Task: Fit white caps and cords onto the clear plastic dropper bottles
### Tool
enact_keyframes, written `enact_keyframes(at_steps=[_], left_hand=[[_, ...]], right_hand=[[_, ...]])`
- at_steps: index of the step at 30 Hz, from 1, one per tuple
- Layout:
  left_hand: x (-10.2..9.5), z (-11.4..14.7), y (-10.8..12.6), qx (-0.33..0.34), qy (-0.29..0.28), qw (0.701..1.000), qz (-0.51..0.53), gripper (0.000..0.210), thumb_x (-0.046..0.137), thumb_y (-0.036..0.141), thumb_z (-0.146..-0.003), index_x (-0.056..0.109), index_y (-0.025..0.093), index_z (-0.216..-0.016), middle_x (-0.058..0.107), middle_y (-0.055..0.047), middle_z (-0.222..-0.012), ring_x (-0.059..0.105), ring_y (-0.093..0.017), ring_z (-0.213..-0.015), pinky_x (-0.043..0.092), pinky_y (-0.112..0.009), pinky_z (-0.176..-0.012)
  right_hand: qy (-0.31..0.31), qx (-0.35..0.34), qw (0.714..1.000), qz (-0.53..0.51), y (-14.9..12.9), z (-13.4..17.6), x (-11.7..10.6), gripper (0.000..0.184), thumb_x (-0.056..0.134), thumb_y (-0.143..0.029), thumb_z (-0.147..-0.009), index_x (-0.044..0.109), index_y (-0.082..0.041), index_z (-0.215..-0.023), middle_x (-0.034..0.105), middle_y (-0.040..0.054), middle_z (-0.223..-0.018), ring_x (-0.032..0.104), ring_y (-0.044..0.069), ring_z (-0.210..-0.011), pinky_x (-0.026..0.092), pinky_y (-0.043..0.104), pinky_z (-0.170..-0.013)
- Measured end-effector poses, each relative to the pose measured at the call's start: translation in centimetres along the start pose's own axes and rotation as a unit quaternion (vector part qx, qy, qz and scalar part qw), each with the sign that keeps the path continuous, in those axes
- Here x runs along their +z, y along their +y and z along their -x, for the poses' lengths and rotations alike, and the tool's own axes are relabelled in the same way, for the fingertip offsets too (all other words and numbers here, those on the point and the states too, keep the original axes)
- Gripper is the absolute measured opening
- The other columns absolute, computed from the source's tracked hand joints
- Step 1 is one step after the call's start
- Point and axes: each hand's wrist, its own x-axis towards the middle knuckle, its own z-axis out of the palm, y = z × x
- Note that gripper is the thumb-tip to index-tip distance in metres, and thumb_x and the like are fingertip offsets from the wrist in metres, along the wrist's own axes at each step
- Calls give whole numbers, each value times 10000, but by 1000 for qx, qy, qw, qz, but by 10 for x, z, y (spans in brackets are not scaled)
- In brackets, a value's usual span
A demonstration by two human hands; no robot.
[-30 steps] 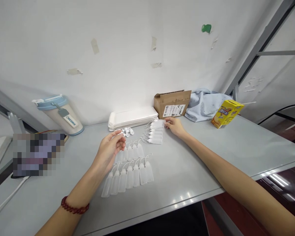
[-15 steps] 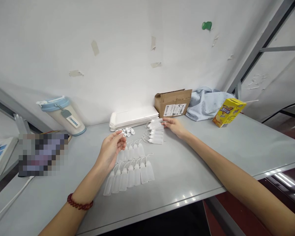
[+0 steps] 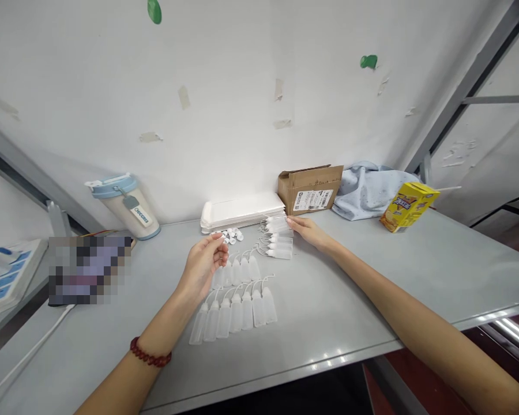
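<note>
My left hand [image 3: 207, 256] hovers over the back row of small bottles with thumb and fingertips pinched together. Whatever sits in that pinch is too small to make out. Just beyond it lies a pile of white caps [image 3: 232, 235]. My right hand [image 3: 307, 230] has thumb and fingers at the base of the topmost bottle [image 3: 277, 222] in a sideways stack. These translucent plastic bottles carry thin curved spout tubes pointing left. Nearer me, a front row of similar bottles [image 3: 236, 312] lies flat, tubes pointing away. Behind it is a back row [image 3: 241, 270], partly covered by my left hand.
White flat trays or boxes [image 3: 244, 212] are stacked by the wall, beside an open cardboard box [image 3: 313, 193]. A pale blue cloth [image 3: 365, 187] and a yellow drink carton [image 3: 406, 207] stand right. On the left are a tumbler [image 3: 127, 207], a blurred-out device [image 3: 89, 274] and its cable [image 3: 30, 354].
The view has shifted, so everything sits slightly lower and further right. My right fingers have settled lower, against the top bottle of the stack. My left hand keeps its pinch.
</note>
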Motion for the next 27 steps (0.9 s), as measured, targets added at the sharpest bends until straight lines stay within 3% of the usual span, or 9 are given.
enact_keyframes(at_steps=[8, 12, 15, 18, 22, 27], left_hand=[[2, 2, -1, 0, -10, 1000, -12, 314, 635, 250, -711, 538, 127, -983, 552, 14, -629, 474, -75, -501, 375, -209, -489], [2, 2, -2, 2, -7, 1000, -14, 315, 631, 245, -706, 535, 129, -983, 552, 18, -621, 475, -75, -498, 376, -210, -490], [1, 2, -1, 3, -8, 1000, -15, 315, 629, 249, -707, 535, 130, -984, 556, 19, -624, 477, -74, -497, 376, -209, -490], [0, 1, -1, 4, -3, 1000, -14, 322, 639, 264, -702, 537, 130, -977, 558, 20, -625, 481, -74, -502, 377, -210, -493], [0, -1, 0, 0, 7, 1000, -12, 334, 657, 281, -684, 536, 133, -958, 557, 23, -617, 478, -73, -496, 379, -211, -495], [1, -2, 0, -5, 14, 1000, -13, 330, 667, 281, -666, 534, 135, -930, 556, 27, -613, 474, -71, -486, 378, -210, -489]], right_hand=[[31, -25, 994, 106, 8, -2, 4, 392, 429, -418, -876, 624, -152, -1089, 661, 74, -1054, 585, 246, -1002, 436, 403, -909], [88, -31, 984, 149, 7, -1, 8, 417, 449, -373, -866, 546, -131, -1192, 554, 148, -1218, 531, 276, -1080, 432, 451, -910], [100, -127, 958, 236, 0, 3, 11, 434, 435, -344, -884, 492, -135, -1259, 434, 160, -1344, 391, 269, -1236, 341, 456, -1015], [44, -230, 906, 354, -6, 7, 15, 400, 364, -305, -925, 496, -150, -1270, 402, 133, -1394, 350, 243, -1272, 310, 433, -1044], [-16, -204, 876, 437, -8, 8, 16, 403, 312, -272, -945, 469, -184, -1305, 431, 98, -1395, 371, 254, -1276, 372, 449, -971], [4, -172, 870, 462, -6, 7, 12, 409, 305, -227, -933, 496, -158, -1287, 465, 114, -1367, 407, 261, -1256, 379, 448, -944]])
